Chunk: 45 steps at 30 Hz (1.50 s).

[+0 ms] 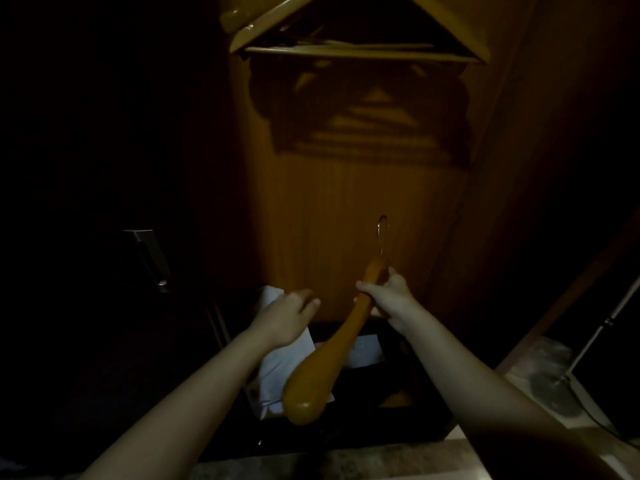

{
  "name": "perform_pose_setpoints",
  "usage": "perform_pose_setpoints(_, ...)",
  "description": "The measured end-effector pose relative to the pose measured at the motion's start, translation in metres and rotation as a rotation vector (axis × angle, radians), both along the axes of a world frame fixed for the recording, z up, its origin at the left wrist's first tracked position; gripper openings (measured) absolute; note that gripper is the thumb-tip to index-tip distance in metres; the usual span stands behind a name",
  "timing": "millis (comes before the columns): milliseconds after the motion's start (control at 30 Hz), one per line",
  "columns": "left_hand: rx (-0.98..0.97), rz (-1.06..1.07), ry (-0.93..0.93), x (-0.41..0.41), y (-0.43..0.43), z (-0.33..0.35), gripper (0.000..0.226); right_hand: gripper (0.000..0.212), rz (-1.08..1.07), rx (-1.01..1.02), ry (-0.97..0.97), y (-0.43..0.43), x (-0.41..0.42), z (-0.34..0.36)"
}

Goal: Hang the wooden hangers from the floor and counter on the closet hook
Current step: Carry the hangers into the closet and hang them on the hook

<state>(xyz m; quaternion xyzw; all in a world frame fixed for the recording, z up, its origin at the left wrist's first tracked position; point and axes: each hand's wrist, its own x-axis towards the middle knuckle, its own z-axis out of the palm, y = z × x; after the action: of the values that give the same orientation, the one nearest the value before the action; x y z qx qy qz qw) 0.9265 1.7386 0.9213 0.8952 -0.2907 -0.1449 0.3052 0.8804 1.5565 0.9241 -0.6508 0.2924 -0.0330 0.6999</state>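
We see one glossy amber wooden hanger [347, 329] lifted edge-on and tilted, metal hook [382, 233] uppermost and broad rounded end nearest us. More wooden hangers [360, 51] hang bunched above.

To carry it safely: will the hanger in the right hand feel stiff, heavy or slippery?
The hanger is probably stiff: gripped by the right hand only near the hook, it shows no sag. Its glossy end suggests a slippery finish; that thick end may pull downward.

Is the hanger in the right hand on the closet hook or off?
Off: right hand grips the hanger, its hook free, below the hung hangers.
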Motion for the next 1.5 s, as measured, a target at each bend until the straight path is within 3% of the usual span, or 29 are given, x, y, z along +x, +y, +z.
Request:
perform_pose_setpoints(167,0.13,-0.013,-0.067,0.037,-0.004,0.009,0.056,0.083,0.195,-0.112,0.009,-0.032,0.003,0.037)
perform_pose_setpoints(433,-0.108,-0.035,-0.325,0.053,-0.058,0.05,0.067,0.054,0.316,-0.321,-0.148,-0.08,0.007,0.089)
perform_pose_setpoints(600,-0.15,-0.076,-0.42,0.07,-0.091,0.074,0.078,0.044,0.378,-0.388,-0.205,-0.107,0.01,0.123)
perform_pose_setpoints(767,-0.247,-0.075,-0.576,0.077,-0.114,0.093,0.083,0.02,0.471,-0.385,-0.308,-0.126,0.014,0.161)
perform_pose_setpoints(867,-0.306,-0.027,-0.834,0.086,-0.12,0.108,0.075,0.023,0.514,-0.396,-0.338,-0.136,0.015,0.18)
perform_pose_setpoints(1033,-0.208,0.018,-1.051,0.099,-0.125,0.14,0.088,0.044,0.479,-0.665,-0.369,-0.147,0.023,0.212)
perform_pose_setpoints(1100,-0.202,0.058,-1.091,0.101,-0.128,0.157,0.088,0.049,0.389,-0.847,-0.436,-0.147,0.026,0.227)
perform_pose_setpoints(1233,-0.159,0.16,-1.194,0.107,-0.133,0.201,0.083,0.082,0.25,-1.357,-0.467,-0.146,0.038,0.251)
perform_pose_setpoints(1300,-0.164,0.161,-1.204,0.112,-0.137,0.227,0.077,0.089,0.185,-1.518,-0.487,-0.147,0.047,0.263)
perform_pose_setpoints(1500,-0.166,0.22,-1.328,0.134,-0.149,0.297,0.061,0.082,0.083,-1.6,-0.659,-0.165,0.088,0.31)
